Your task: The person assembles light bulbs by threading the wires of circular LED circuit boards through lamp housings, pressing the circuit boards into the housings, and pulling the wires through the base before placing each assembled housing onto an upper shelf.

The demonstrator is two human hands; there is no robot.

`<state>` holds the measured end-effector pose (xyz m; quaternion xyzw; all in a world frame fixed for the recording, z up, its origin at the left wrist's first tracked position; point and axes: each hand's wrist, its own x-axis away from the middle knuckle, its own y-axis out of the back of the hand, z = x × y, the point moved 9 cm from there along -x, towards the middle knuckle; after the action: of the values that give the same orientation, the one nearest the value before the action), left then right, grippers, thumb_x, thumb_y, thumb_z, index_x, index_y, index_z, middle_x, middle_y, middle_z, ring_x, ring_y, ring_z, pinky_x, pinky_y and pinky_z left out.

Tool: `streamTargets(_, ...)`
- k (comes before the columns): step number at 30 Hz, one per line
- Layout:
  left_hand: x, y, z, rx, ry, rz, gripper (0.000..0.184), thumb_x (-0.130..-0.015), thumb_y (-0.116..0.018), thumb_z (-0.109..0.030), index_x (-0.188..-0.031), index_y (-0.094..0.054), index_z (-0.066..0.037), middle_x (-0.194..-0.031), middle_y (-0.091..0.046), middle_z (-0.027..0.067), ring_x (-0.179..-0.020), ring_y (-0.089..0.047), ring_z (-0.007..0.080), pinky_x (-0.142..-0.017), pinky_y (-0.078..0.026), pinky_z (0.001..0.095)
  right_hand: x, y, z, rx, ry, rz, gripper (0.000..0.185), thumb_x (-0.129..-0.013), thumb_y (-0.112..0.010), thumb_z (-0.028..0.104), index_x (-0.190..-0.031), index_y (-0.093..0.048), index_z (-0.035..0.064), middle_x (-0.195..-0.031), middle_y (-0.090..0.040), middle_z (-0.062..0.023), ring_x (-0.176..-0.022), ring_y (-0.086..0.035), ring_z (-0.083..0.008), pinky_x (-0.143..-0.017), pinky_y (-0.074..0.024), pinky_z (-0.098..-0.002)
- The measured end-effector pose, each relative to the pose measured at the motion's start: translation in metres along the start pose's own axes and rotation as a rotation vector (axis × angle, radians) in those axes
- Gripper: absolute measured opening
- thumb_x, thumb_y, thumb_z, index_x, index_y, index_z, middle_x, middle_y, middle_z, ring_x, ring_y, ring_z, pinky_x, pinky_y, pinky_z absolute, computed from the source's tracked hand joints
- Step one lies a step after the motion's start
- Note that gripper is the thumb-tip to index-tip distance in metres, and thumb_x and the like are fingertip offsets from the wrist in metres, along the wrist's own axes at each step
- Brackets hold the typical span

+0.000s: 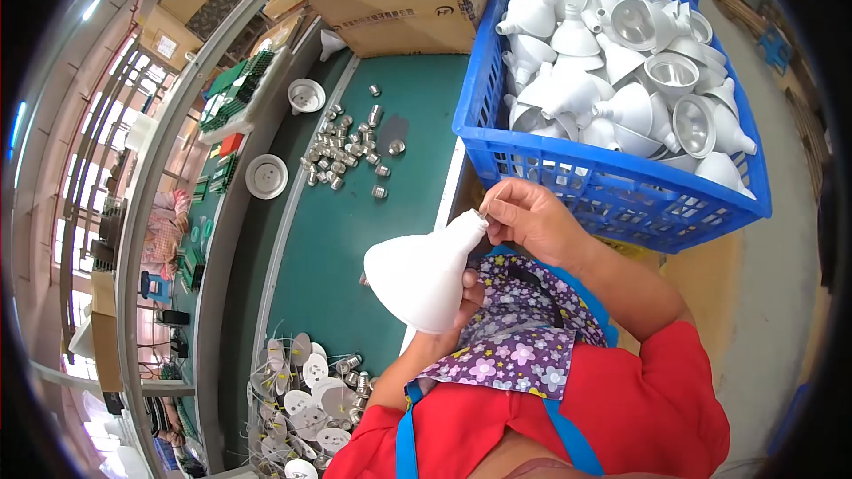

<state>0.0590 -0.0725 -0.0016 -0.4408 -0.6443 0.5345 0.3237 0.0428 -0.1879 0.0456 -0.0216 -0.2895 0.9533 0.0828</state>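
Note:
My left hand (469, 299) is wrapped round the underside of a white, cone-shaped lamp housing (410, 277). The housing lies tilted, its wide end toward the lower left and its narrow neck toward the upper right. At the neck's tip, my right hand (530, 223) pinches what looks like a thin wire, partly hidden by the fingers. On the green bench beyond lie several metal screw caps (342, 149). Nearer the bottom is a pile of white round discs with thin wires (306, 399), with more metal caps (353, 362) beside it.
A blue plastic crate (568, 155) full of white lamp housings (626, 106) stands at the right. A cardboard box (399, 4) sits at the bench's far end. Two white round parts (266, 176) lie along the left ledge. Another person (166, 231) is beyond the metal frame.

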Motion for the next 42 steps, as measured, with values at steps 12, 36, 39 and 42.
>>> streamTargets(12,-0.008,0.009,0.011,0.398,-0.041,0.020,0.033,-0.086,-0.054,-0.029,-0.114,-0.061,-0.013,-0.117,-0.061,0.0024,-0.075,-0.065,0.0228,-0.056,-0.055,0.0246,0.028,-0.021,0.049,0.605,0.675,-0.118,0.006,-0.084,-0.064,0.010,-0.085,-0.061,0.0047,-0.079,-0.060,-0.0032,-0.075,-0.057,-0.0125,-0.067,-0.0453,-0.0240)
streamTargets(36,-0.002,0.002,0.025,0.602,0.020,-0.101,0.033,-0.088,-0.053,-0.026,-0.118,-0.057,-0.013,-0.117,-0.060,0.0069,-0.085,-0.064,0.0272,-0.062,-0.056,0.0286,0.080,-0.090,0.064,1.553,1.523,0.273,0.013,-0.070,-0.062,0.012,-0.081,-0.058,0.0054,-0.081,-0.054,-0.0034,-0.080,-0.054,-0.0208,-0.080,-0.0474,-0.0368)
streamTargets(39,-0.002,-0.005,0.010,0.539,-0.014,-0.059,0.033,-0.088,-0.054,-0.025,-0.118,-0.058,-0.013,-0.119,-0.059,0.0068,-0.083,-0.064,0.0266,-0.062,-0.056,0.0289,0.094,-0.090,0.074,1.323,1.466,0.327,0.008,-0.076,-0.063,0.012,-0.080,-0.059,0.0071,-0.078,-0.055,-0.0040,-0.075,-0.055,-0.0213,-0.075,-0.0465,-0.0341)
streamTargets(42,0.002,-0.002,0.007,0.544,0.005,-0.007,0.033,-0.087,-0.055,-0.027,-0.117,-0.058,-0.013,-0.117,-0.060,0.0080,-0.081,-0.064,0.0257,-0.061,-0.056,0.0283,0.068,-0.042,0.102,0.941,0.897,-0.171,0.002,-0.080,-0.063,0.005,-0.079,-0.061,0.0044,-0.072,-0.058,-0.0076,-0.066,-0.056,-0.0209,-0.063,-0.0434,-0.0278)
